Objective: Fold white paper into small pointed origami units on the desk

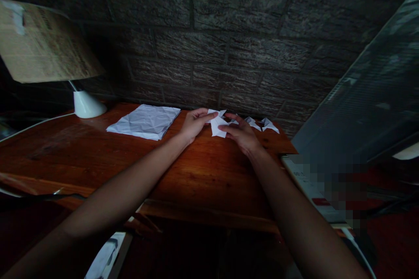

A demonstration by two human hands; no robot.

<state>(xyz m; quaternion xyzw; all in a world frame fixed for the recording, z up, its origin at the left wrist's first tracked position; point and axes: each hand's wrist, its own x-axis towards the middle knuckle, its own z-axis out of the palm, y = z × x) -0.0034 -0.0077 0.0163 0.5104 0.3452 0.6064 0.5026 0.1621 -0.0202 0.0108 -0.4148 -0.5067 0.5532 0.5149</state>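
A small folded piece of white paper (216,127) with pointed flaps is held up between both hands above the wooden table (203,174). My left hand (195,124) pinches its upper left part, thumb laid across the front. On the other side, my right hand (242,133) grips the lower right part between thumb and fingers. Behind and to the right of that hand, folded white paper pieces (270,125) lie near the wall, partly hidden by the fingers. To the left rests a stack of creased white paper sheets (145,121).
A lamp with a brown shade (46,43) and white base (87,104) stands at the left, its cord trailing off the table. A dark brick wall (209,43) rises behind. On the right are a grey panel (353,91) and a partly pixelated flat object (304,178).
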